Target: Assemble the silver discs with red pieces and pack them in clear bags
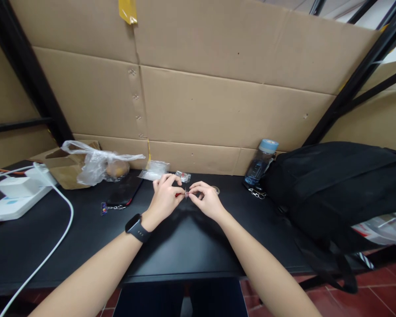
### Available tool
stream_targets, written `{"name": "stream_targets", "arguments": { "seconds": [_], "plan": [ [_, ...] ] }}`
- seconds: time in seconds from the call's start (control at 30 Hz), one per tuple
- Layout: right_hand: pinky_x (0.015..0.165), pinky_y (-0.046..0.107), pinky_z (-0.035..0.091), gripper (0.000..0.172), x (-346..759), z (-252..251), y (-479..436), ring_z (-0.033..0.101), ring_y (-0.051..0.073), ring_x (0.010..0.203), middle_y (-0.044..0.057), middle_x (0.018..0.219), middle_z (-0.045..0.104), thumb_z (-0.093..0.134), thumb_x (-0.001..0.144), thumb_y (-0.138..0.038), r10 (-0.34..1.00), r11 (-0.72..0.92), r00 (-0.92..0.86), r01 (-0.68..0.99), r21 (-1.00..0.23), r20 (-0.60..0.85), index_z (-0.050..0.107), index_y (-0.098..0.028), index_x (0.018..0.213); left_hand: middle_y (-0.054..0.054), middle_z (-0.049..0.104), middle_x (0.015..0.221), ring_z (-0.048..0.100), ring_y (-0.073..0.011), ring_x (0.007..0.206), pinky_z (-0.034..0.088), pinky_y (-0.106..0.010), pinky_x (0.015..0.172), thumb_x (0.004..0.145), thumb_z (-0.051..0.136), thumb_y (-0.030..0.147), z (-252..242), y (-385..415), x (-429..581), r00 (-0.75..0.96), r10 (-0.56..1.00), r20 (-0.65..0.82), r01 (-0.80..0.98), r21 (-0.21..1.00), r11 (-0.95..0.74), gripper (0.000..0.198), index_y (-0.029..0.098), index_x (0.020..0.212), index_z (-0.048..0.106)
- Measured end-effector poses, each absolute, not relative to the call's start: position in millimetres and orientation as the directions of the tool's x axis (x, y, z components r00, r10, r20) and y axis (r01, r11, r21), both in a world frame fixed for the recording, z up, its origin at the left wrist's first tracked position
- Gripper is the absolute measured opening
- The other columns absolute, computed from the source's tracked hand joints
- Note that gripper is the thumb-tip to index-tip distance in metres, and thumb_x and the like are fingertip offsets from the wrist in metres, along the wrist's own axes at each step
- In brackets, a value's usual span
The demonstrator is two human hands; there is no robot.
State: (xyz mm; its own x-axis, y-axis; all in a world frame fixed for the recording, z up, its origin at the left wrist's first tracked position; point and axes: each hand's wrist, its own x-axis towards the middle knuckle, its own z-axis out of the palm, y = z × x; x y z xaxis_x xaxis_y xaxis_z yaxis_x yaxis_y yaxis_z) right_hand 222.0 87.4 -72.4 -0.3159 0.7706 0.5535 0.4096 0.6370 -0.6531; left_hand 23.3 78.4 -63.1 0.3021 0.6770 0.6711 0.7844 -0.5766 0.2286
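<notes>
Over the middle of the black table, my left hand (pixel 166 193) and my right hand (pixel 206 199) meet fingertip to fingertip. Between them is a small thin piece (pixel 186 193) with a silvery edge and a bit of red; its kind is too small to make out. Thumb and forefinger of each hand pinch it from either side. A dark watch sits on my left wrist. Just behind the hands lie a clear plastic bag (pixel 154 170) and a small clear packet (pixel 183 176). A round ring-like item (pixel 216 189) shows partly behind my right hand.
To the left are a white power strip (pixel 18 204) with a cable, a paper bag (pixel 64 169), a knotted plastic bag (pixel 97 165) and a black pouch (pixel 123 191) with a keychain. A water bottle (pixel 259 163) and black backpack (pixel 336 189) stand right. Cardboard (pixel 201 110) walls the back.
</notes>
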Motion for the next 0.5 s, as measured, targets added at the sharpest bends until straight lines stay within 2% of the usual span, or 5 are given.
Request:
{"name": "stream_targets", "arguments": {
  "seconds": [0.1, 0.2, 0.3, 0.43, 0.5],
  "plan": [
    [0.055, 0.025, 0.048, 0.008, 221, -72, 87, 0.057, 0.012, 0.063, 0.006, 0.103, 0.066, 0.066, 0.086, -0.025, 0.763, 0.645, -0.322, 0.434, -0.629, 0.561, 0.072, -0.02, 0.082, -0.004, 0.063, 0.109, 0.047, -0.03, 0.117, 0.03, -0.047, 0.092, 0.083, 0.076, 0.022, -66, 80, 24, 0.314, 0.672, 0.671, 0.775, 0.228, -0.59, 0.013, 0.029, 0.072, 0.077],
    [0.058, 0.024, 0.048, 0.006, 221, -73, 87, 0.061, 0.015, 0.079, 0.006, 0.104, 0.063, 0.063, 0.086, -0.02, 0.752, 0.659, -0.349, 0.423, -0.623, 0.559, 0.068, -0.02, 0.082, -0.004, 0.063, 0.106, 0.047, -0.0297, 0.116, 0.031, -0.047, 0.093, 0.084, 0.073, 0.022, -68, 82, 25, 0.326, 0.675, 0.662, 0.755, 0.247, -0.608, 0.014, 0.028, 0.072, 0.076],
    [0.065, 0.024, 0.05, 0.006, 222, -75, 88, 0.061, 0.018, 0.095, 0.007, 0.108, 0.059, 0.059, 0.087, -0.017, 0.756, 0.654, -0.378, 0.399, -0.643, 0.534, 0.063, -0.02, 0.084, -0.004, 0.064, 0.105, 0.049, -0.0285, 0.114, 0.034, -0.045, 0.094, 0.084, 0.07, 0.022, -65, 83, 23, 0.339, 0.695, 0.634, 0.726, 0.293, -0.622, 0.006, 0.027, 0.084, 0.073],
    [0.078, 0.029, 0.051, 0.005, 225, -75, 91, 0.057, 0.021, 0.107, 0.007, 0.111, 0.056, 0.06, 0.085, -0.015, 0.759, 0.652, -0.381, 0.439, -0.619, 0.529, 0.061, -0.02, 0.083, -0.005, 0.061, 0.121, 0.051, -0.0273, 0.115, 0.038, -0.042, 0.099, 0.075, 0.075, 0.031, -56, 81, 15, 0.462, 0.67, 0.581, 0.593, 0.359, -0.721, 0.049, 0.026, 0.121, 0.059],
    [0.084, 0.032, 0.05, 0.006, 226, -74, 91, 0.055, 0.022, 0.11, 0.007, 0.111, 0.055, 0.061, 0.085, -0.014, 0.755, 0.656, -0.384, 0.454, -0.603, 0.532, 0.061, -0.02, 0.083, -0.006, 0.058, 0.127, 0.05, -0.0286, 0.119, 0.037, -0.043, 0.103, 0.074, 0.077, 0.038, -54, 80, 13, 0.511, 0.645, 0.567, 0.567, 0.342, -0.75, 0.058, 0.027, 0.126, 0.055]
  ]
}}
